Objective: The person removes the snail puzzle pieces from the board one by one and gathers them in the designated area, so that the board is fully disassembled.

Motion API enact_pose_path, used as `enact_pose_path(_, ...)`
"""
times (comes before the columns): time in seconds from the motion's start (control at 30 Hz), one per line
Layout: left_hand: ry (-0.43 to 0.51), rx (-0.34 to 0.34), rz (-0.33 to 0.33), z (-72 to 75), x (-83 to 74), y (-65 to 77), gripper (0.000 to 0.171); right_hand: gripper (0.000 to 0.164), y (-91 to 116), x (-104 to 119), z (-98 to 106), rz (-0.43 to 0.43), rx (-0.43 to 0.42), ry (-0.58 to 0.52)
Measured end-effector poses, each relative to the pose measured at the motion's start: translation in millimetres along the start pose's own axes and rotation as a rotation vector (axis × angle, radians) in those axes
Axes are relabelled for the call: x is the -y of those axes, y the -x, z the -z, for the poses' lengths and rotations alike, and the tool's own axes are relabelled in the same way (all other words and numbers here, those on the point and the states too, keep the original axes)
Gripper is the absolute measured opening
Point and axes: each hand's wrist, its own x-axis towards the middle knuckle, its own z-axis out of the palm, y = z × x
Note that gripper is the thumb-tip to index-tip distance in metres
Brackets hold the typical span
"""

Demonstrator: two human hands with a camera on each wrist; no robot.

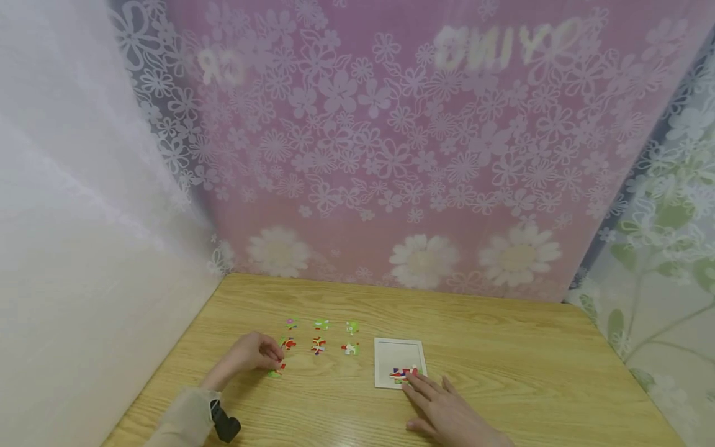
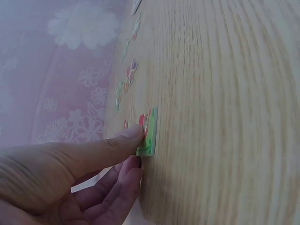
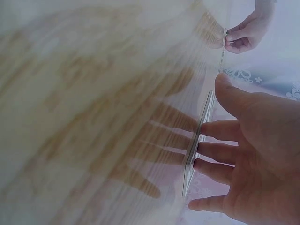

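My left hand (image 1: 257,352) pinches a green and red jigsaw piece (image 2: 150,133) at the left of the table, thumb on its printed face and fingers behind its edge. On the right, a shallow white puzzle tray (image 1: 391,354) lies flat. A few joined jigsaw pieces (image 1: 400,374) with red, blue and white print sit in its near right corner. The straight, spread fingers of my right hand (image 1: 447,413) rest at the tray's near right edge, fingertips on those pieces. From the right wrist view, the tray's thin side (image 3: 199,136) shows under the fingertips.
Several loose jigsaw pieces lie in two rows between the left hand and the tray, among them a red and blue one (image 1: 318,346) and a white and green one (image 1: 350,349). A pink flowered curtain (image 1: 391,186) hangs behind the wooden table (image 1: 503,347).
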Motion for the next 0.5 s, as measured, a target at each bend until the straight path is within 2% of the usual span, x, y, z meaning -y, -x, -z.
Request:
enact_pose_path(0.27, -0.016, -0.036, 0.033, 3.4, -3.0, -3.0, 0.008, 0.071, 0.2, 0.2, 0.5, -0.009, 0.005, -0.017)
enact_pose_path(0.5, 0.021, -0.073, 0.011, 9.2, -9.2, -11.5, 0.020, 0.072, 0.0, -0.8, 1.1, -0.042, 0.055, -0.080)
